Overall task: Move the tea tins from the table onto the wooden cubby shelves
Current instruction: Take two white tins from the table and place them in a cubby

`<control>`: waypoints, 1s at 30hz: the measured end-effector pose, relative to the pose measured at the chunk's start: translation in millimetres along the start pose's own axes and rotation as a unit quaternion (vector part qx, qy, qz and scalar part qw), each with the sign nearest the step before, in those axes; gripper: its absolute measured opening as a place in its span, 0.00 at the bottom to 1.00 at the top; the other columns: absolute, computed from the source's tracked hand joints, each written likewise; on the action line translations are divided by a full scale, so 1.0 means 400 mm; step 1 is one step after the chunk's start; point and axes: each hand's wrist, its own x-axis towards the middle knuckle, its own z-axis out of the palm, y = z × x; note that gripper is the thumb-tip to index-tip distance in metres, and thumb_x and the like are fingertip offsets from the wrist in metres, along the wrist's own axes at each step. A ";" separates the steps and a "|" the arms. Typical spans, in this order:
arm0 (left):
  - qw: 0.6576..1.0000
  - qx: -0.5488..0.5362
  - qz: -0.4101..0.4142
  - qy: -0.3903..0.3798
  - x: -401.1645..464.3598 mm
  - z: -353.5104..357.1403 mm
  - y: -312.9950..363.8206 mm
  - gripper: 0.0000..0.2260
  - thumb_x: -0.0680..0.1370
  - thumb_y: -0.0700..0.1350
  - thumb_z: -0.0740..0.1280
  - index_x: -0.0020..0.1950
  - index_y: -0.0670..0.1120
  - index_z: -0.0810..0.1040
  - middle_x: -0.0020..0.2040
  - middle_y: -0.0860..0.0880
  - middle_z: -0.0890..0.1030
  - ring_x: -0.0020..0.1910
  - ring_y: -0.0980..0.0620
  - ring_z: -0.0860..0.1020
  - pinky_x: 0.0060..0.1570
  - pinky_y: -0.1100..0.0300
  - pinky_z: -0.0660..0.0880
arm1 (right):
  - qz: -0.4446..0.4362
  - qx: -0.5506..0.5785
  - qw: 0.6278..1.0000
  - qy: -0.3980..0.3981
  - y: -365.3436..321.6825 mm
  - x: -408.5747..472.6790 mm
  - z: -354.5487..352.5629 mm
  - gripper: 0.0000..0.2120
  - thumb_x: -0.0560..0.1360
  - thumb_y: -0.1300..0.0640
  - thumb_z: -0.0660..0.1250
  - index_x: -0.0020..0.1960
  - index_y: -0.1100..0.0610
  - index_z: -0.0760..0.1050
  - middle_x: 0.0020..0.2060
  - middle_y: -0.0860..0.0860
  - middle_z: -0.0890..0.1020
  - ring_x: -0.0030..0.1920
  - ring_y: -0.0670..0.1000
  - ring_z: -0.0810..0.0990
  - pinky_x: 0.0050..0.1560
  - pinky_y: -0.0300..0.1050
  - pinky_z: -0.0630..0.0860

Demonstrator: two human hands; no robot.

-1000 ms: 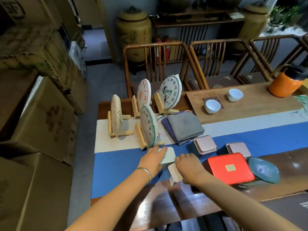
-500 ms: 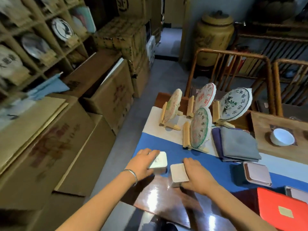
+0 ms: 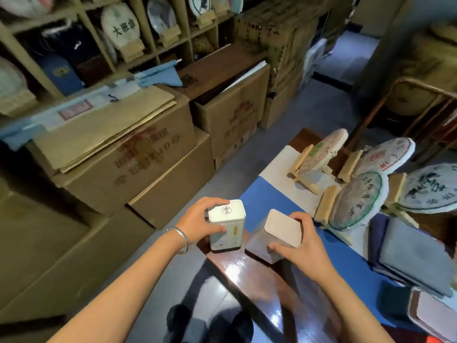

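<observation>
My left hand grips a tall white tea tin with a round mark on its lid, upright at the table's near-left corner. Right beside it, my right hand grips a second tall pale tin, tilted a little towards me. Both tins are at the edge of the dark wooden table, and whether they touch it I cannot tell. The wooden cubby shelves fill the upper left, with tea cakes on stands and boxes inside them.
Stacked cardboard boxes stand between the table and the shelves. Several round tea cakes on wooden stands sit on the blue and white runner. Folded grey cloths and a flat pink tin lie at right.
Both hands now grip the tins by their sides and the tins stand higher. The view has swung left, bringing the cubby shelves into sight.
</observation>
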 end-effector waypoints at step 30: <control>0.858 0.019 0.075 0.507 -1.273 -1.317 0.189 0.12 0.74 0.39 0.71 0.55 0.42 0.75 0.50 0.53 0.78 0.45 0.57 0.81 0.40 0.64 0.80 | -0.405 0.181 0.827 -0.347 -1.519 -0.282 0.916 0.31 0.64 0.61 0.78 0.64 0.49 0.72 0.56 0.53 0.80 0.53 0.52 0.81 0.48 0.48 0.80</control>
